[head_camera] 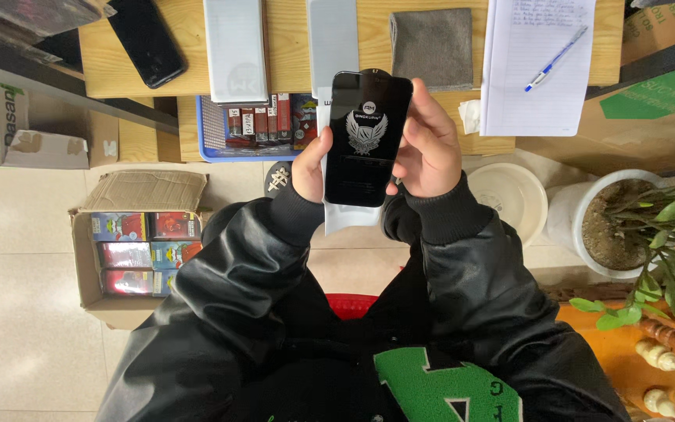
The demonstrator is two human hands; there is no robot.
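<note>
Both the left hand [312, 168] and right hand [429, 148] are gripping a black phone [366, 137] above the desk [142, 117]; its white backing sheet [345, 219] is not yet removed.

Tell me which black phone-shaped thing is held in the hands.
The glossy black screen protector with the winged emblem, between left hand and right hand; the black phone lies untouched on the desk.

Screen protector [366, 137]: glossy black, glass-like, smooth, with a pale printed emblem.
Sleeve behind it [343, 216]: thin white, paper or plastic, unclear which.
Desk [287, 55]: light wood, visible grain, matt.
Cloth [431, 47]: grey, soft, matt weave.
Phone [147, 41]: glossy black.
Notepad [529, 70]: lined white paper.
Box [138, 234]: rough brown cardboard.
Jacket sleeves [220, 289]: shiny black, leather-like; cuffs ribbed knit.
</note>
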